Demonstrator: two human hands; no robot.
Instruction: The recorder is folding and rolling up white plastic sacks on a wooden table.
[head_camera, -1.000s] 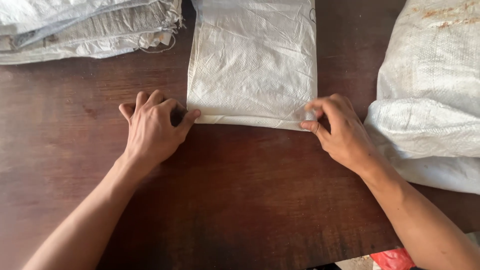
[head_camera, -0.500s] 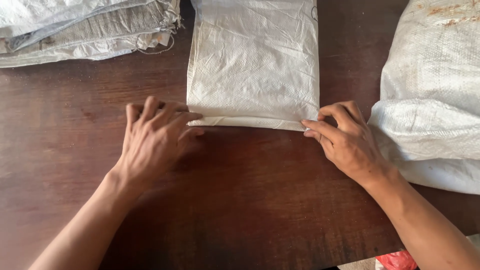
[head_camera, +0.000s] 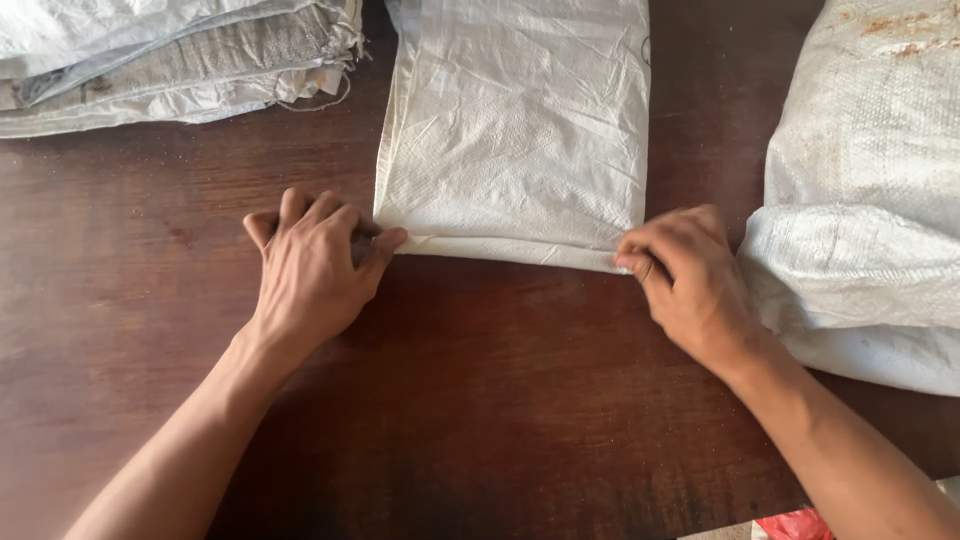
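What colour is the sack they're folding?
White woven sack, creased, seen in the head view.

Bare table (head_camera: 480, 400) open between forearms, near side wide free. Sack (head_camera: 515, 130) fills centre ahead, left hand (head_camera: 315, 265) and right hand (head_camera: 690, 280) at its near corners. Stack (head_camera: 170, 60) blocks far left; narrow lane between stack and sack. Bag (head_camera: 870, 200) crowds right, just beside right hand.

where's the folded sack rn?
In the head view the folded sack lies top centre on the table, between the sack pile and the full sack; left hand and right hand pinch its near corners.
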